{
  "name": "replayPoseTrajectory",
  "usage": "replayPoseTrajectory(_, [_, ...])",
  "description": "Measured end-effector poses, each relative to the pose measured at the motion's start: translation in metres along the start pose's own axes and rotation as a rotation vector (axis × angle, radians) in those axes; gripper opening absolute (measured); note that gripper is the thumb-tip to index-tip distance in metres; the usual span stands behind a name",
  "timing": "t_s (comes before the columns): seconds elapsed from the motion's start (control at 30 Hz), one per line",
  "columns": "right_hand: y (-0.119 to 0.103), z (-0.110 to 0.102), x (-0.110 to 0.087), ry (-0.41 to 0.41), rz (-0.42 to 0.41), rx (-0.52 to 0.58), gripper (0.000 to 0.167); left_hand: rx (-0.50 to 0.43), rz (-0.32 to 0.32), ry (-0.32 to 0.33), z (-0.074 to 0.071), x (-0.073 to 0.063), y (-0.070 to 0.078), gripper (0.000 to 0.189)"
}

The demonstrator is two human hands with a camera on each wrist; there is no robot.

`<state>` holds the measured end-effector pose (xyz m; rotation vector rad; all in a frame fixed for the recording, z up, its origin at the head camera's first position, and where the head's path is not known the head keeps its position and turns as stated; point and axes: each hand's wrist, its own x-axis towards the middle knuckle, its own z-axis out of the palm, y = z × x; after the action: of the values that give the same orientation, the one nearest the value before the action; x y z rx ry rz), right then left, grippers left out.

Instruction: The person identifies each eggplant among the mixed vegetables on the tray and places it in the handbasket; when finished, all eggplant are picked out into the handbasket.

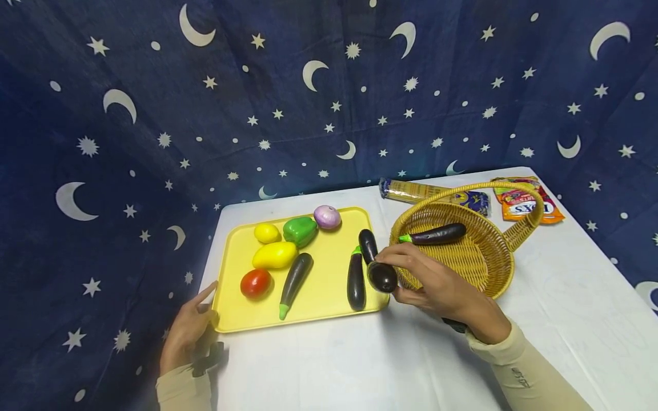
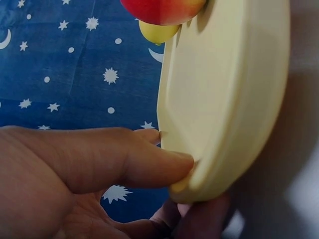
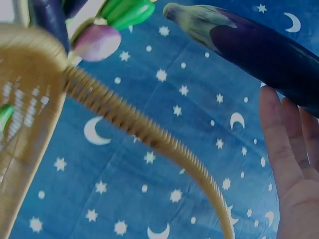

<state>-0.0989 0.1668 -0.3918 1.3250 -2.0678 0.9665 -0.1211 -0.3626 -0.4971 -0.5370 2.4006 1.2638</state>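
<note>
Head view shows my right hand [image 1: 432, 281] gripping an eggplant [image 1: 382, 278] above the tray [image 1: 331, 288], near the basket [image 1: 497, 257]; my left hand [image 1: 185, 330] pinches the tray rim, so I should keep both grips steady.

Glossy eggplant [image 1: 382, 278], smooth plastic tray [image 1: 329, 285]

a navy fabric backdrop [image 1: 288, 148] printed with pale crescent moons [image 1: 191, 34], stars [image 1: 97, 46] and dots [image 1: 155, 45] hangs lightly creased behind and beside a white cloth-covered table [image 1: 308, 365].
</note>
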Motion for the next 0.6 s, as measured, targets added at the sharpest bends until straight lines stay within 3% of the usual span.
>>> replayPoseTrajectory(0.2, [0.001, -0.027, -0.018, 0.071, 0.018, 0.006, 0.043, 0.037, 0.012, 0.0, -0.003, -0.002, 0.001, 0.083])
replayPoseTrajectory(0.37, [0.01, -0.045, -0.031, 0.07, 0.056, -0.073, 0.048, 0.031, 0.002, -0.006, -0.003, -0.003, 0.003, 0.08])
replayPoseTrajectory(0.47, [0.015, -0.055, -0.036, 0.048, 0.065, -0.153, 0.049, 0.021, -0.001, 0.0, -0.002, -0.003, 0.002, 0.082])
replayPoseTrajectory(0.6, [0.023, -0.067, -0.041, -0.058, 0.128, -0.268, 0.053, 0.003, 0.007, 0.003, -0.001, -0.002, 0.0, 0.085])
